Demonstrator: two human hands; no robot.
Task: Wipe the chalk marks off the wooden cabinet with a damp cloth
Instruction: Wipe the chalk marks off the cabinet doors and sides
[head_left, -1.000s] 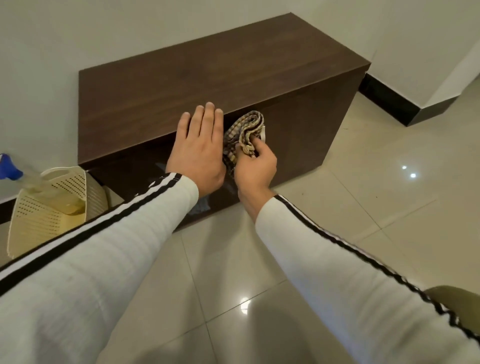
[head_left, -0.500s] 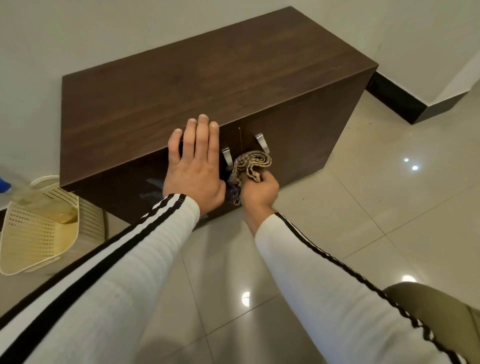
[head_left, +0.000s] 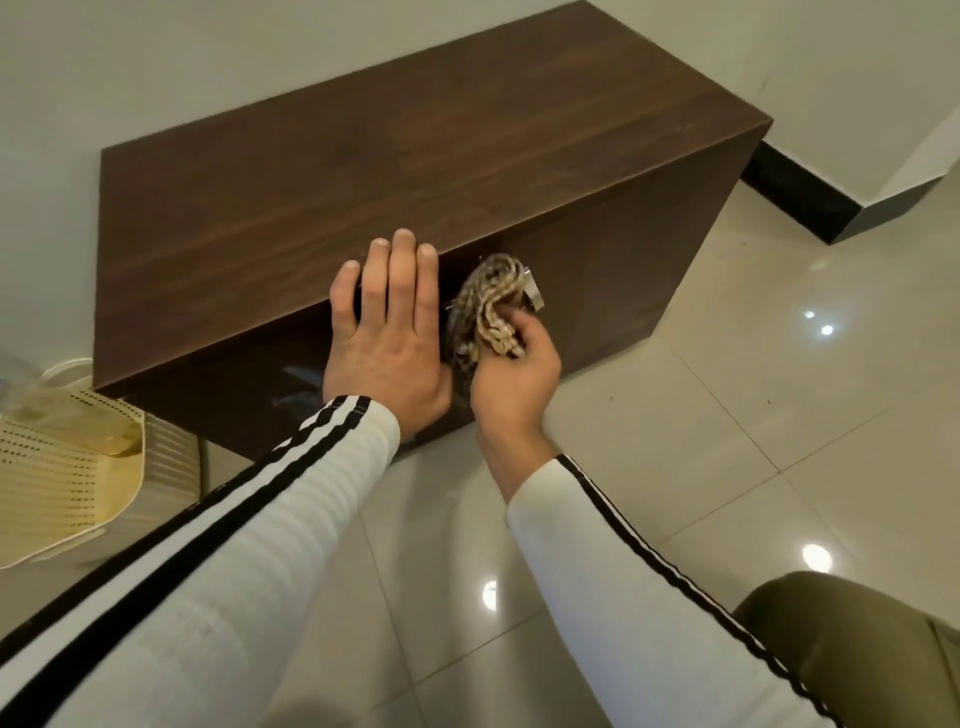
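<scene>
Your right hand (head_left: 511, 374), grasping the bunched cloth (head_left: 485, 306), is bringing it back up the cabinet (head_left: 415, 156) front to the handle (head_left: 535, 299), at 3 o'clock from your flat, released left hand (head_left: 387, 338): scrubbing is continuing.

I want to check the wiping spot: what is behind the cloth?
A handle peeks out at the right edge of the cloth, on the cabinet front. The surface behind the cloth is covered, so any chalk there cannot be seen.
</scene>
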